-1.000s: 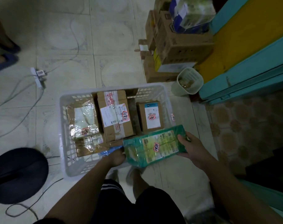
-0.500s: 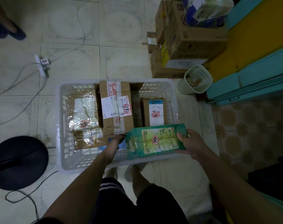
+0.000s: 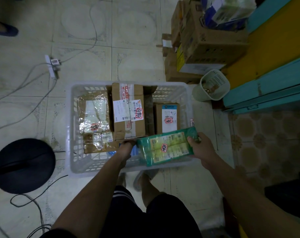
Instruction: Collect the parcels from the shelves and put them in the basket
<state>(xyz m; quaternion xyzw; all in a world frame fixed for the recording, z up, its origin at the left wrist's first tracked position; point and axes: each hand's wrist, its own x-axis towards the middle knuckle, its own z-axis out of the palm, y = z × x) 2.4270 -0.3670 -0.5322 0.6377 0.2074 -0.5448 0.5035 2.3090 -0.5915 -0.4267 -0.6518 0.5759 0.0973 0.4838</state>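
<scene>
My right hand (image 3: 203, 148) grips the right end of the green plastic-wrapped parcel (image 3: 168, 146), thumb on top. My left hand (image 3: 127, 148) is at its left end; whether its fingers hold anything I cannot tell. The parcel, bearing a red-marked sticker, hangs over the white basket's (image 3: 70, 127) near right corner. Inside the basket, three cardboard boxes fill the far side; open floor shows at its near left.
</scene>
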